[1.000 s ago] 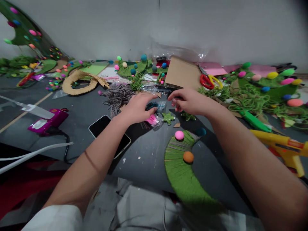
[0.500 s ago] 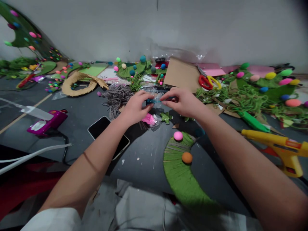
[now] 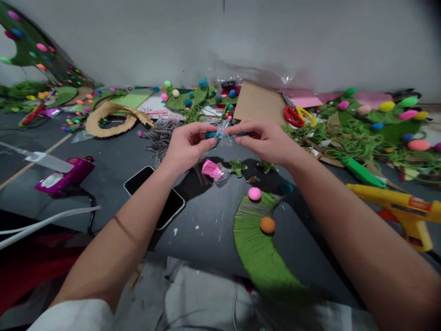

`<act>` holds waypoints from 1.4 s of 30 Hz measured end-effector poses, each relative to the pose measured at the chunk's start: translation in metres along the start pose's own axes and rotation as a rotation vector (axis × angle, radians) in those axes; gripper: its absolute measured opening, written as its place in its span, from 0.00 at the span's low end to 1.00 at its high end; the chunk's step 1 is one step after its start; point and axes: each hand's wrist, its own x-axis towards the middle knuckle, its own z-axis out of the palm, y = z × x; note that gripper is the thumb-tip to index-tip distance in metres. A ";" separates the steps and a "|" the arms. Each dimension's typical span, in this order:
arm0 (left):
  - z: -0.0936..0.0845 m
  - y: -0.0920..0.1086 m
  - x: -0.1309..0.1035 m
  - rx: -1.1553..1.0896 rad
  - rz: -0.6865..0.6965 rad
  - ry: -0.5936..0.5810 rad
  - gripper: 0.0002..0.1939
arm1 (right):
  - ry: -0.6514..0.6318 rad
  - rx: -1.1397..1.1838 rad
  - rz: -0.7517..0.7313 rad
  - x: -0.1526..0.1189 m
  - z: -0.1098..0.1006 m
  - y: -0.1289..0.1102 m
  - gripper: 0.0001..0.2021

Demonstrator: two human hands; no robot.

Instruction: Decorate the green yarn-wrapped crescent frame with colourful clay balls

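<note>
Both hands meet over the middle of the table. My left hand pinches a small teal piece between thumb and fingers. My right hand is closed at the other end, where a bit of teal also shows under its fingertips. Crinkled clear plastic spans the gap between them; its exact kind is unclear. Just below lie a pink bundle and two small green star-like pieces. Nearer me rests a green yarn-wrapped crescent bearing a pink ball and an orange ball.
A phone lies under my left forearm. Purple glue gun at left, yellow glue gun at right. Behind are grey yarn, a straw-coloured ring, scissors, brown card and green yarn.
My hands have shifted slightly up and away from me, and more clear plastic shows between them. The second green star-like piece is now better uncovered below my right hand.
</note>
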 end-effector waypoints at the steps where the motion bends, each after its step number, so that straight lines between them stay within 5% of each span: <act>1: -0.001 0.000 0.000 0.003 -0.002 -0.008 0.13 | 0.009 0.000 -0.012 0.000 -0.001 -0.001 0.12; 11: -0.001 -0.002 -0.002 -0.130 -0.054 -0.067 0.19 | 0.106 -0.089 -0.026 0.002 0.011 -0.001 0.11; 28: -0.003 0.010 -0.004 -0.347 -0.313 -0.094 0.19 | 0.053 -0.264 -0.223 -0.001 0.016 -0.012 0.06; 34: -0.009 -0.001 0.002 -0.080 -0.274 0.102 0.12 | 0.460 -0.039 -0.008 0.003 -0.014 -0.018 0.18; 38: -0.006 -0.005 -0.001 0.209 -0.164 -0.018 0.13 | 0.355 -0.013 0.088 0.001 -0.018 -0.020 0.25; 42: -0.002 -0.009 -0.004 0.480 0.028 -0.202 0.17 | 0.124 0.106 0.178 0.001 -0.008 0.000 0.16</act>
